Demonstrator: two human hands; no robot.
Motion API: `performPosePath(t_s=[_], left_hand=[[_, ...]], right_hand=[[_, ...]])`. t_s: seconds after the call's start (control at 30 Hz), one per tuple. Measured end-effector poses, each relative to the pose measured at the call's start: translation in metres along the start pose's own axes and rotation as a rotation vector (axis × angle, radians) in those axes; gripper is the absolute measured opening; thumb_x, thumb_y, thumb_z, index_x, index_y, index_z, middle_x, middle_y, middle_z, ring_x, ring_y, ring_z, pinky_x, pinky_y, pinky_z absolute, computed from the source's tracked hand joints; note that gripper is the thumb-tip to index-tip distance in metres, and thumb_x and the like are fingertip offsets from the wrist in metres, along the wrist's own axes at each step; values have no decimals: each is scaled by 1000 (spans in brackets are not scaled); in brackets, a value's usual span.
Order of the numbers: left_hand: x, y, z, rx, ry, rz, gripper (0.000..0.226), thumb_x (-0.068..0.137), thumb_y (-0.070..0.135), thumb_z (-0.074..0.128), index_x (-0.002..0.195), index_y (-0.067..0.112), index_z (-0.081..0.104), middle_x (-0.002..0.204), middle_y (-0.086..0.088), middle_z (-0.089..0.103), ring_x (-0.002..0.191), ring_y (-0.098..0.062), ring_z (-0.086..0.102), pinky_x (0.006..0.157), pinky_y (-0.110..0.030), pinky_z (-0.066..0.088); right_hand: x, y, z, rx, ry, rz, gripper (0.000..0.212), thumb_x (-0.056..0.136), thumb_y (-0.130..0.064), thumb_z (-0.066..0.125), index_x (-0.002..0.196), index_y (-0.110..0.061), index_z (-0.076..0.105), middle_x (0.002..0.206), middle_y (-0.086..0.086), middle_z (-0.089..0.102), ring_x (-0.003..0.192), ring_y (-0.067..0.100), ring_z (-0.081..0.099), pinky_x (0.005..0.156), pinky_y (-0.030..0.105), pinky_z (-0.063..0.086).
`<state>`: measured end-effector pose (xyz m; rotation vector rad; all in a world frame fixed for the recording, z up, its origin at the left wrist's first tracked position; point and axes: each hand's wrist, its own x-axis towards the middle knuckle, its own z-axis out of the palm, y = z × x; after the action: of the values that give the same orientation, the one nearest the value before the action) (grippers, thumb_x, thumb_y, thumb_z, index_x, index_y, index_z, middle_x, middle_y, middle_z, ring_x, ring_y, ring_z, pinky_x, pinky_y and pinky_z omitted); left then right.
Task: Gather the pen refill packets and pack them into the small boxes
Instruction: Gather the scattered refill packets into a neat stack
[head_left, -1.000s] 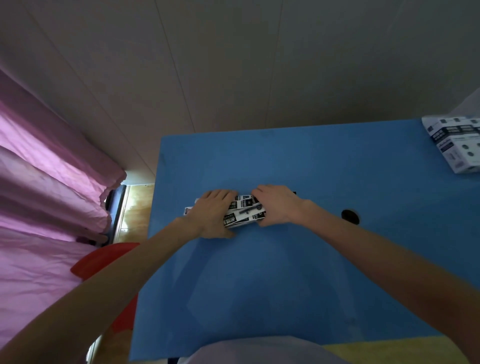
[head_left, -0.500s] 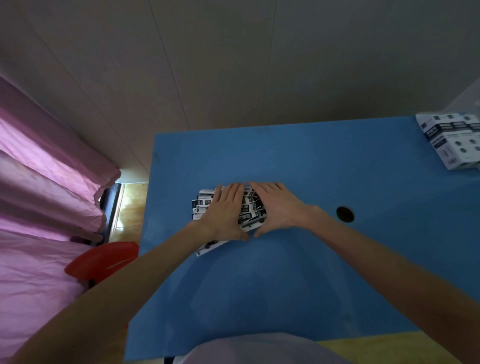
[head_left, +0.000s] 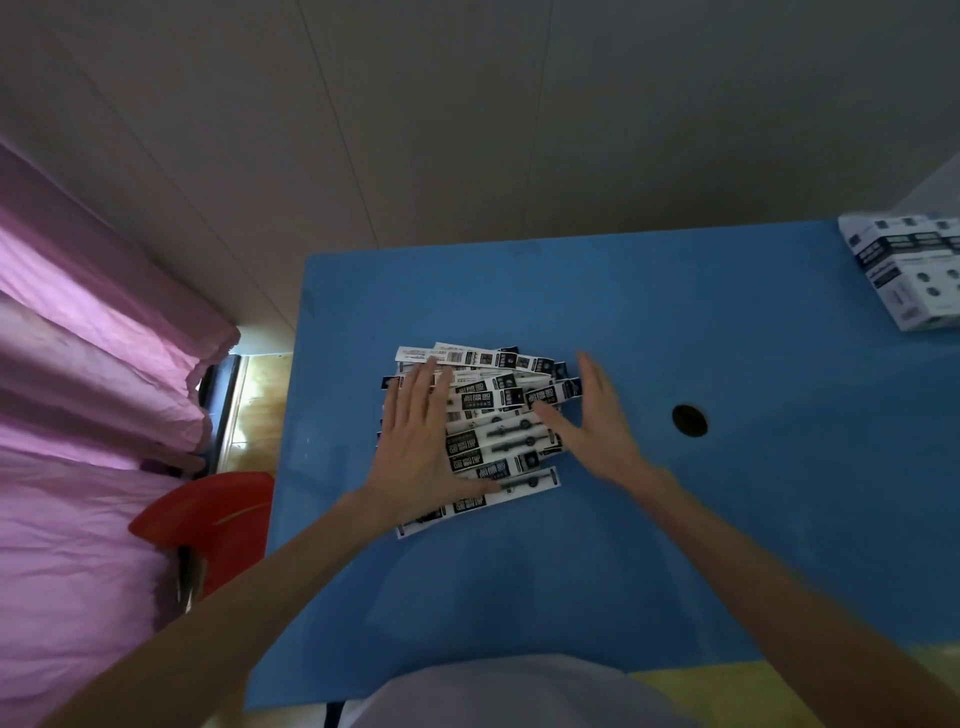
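- Two bare forearms reach out from the near edge of the blue rectangular tabletop (head_left: 675, 519), bracketing the work in the middle.
- Left hand (head_left: 415, 441) lies flat on the left side of the fanned pile of long white-and-black pen refill packets (head_left: 498, 415), fingers straight and spread, pinning it so it can't slide.
- Right hand (head_left: 597, 421) stands on edge at the pile's right side, fingers straight and together, gripping nothing; it looks set as a wall to square the packet ends. Whether it touches them is hard to tell.
- Packets overlap at slightly different angles, so my read is that gathering is unfinished and packing hasn't begun.
- Just beyond the right hand, a round dark hole (head_left: 689, 421) in the tabletop.
- Far right corner: stacked small white-and-black printed cardboard boxes (head_left: 914, 270), well apart from the pile; their contents can't be seen.
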<state>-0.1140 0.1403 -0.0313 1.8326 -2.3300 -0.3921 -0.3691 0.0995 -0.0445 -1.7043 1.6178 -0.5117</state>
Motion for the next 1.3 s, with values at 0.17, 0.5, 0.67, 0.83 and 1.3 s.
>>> performPosePath(t_s=[0.17,0.5,0.67,0.83,1.3], left_hand=[[-56,-7,21,-158,97,-174,153,53,96,65,163,10,2,171,-11,-3,159,-31,-5,127,-57,5],[-65,-30,37,-361,60,-261,144,62,77,75,163,17,-9,172,-2,-1,158,-20,0,128,-47,15],[-57,-33,35,-444,77,-292,143,65,58,88,162,20,-11,171,2,0,158,-19,3,127,-50,19],[-53,-30,37,-407,76,-272,138,65,66,76,162,17,-9,170,-5,4,158,-25,6,127,-52,18],[-18,-34,23,-744,154,-368,133,64,77,80,161,29,3,169,6,13,155,-13,16,126,-45,22]], right_hand=[[-25,2,28,161,131,86,109,86,-74,53,165,-17,4,172,-3,9,157,14,11,129,40,14],[-13,-21,59,-71,203,85,92,100,-65,45,162,-5,13,170,11,18,158,27,11,129,46,3],[-14,-15,51,35,265,111,84,101,-58,48,161,-5,22,166,12,29,154,29,22,127,48,20],[-6,-17,43,74,256,146,89,97,-71,39,160,-9,25,164,9,34,152,26,28,126,50,23],[-5,-27,42,86,203,120,86,102,-60,44,162,-5,15,169,9,22,156,23,17,128,44,18]])
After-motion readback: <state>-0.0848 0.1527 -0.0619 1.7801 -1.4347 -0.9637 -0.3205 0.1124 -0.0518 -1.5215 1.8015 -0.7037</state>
